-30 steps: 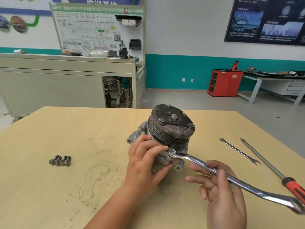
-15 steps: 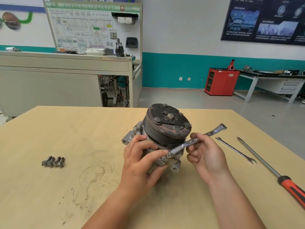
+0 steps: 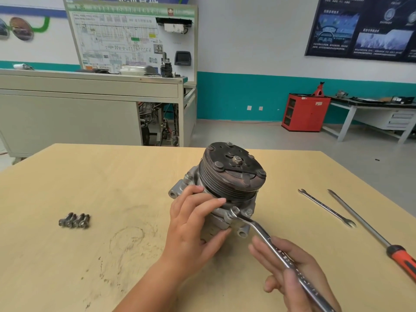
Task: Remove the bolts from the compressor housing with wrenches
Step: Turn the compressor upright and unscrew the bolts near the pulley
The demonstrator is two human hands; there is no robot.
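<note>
The compressor [image 3: 227, 185], a grey metal housing with a dark grooved pulley on top, stands in the middle of the wooden table [image 3: 90, 176]. My left hand [image 3: 193, 224] grips the housing from the near left side. A silver ring wrench [image 3: 270, 244] has its ring end seated on a bolt [image 3: 234, 210] at the housing's front. My right hand [image 3: 295, 273] holds the wrench shaft, thumb over it, with the handle slanting down to the right. Several removed bolts [image 3: 74, 220] lie together on the table at the left.
A thin open-ended wrench [image 3: 326, 207] and a long screwdriver with a red handle [image 3: 369, 230] lie on the table to the right. Behind the table stand a grey workbench [image 3: 90, 113] and a red cabinet [image 3: 305, 112].
My right hand swung the wrench handle from pointing up and right behind the pulley down toward me. The ring end stayed on the front bolt. My left hand kept its hold on the housing.
</note>
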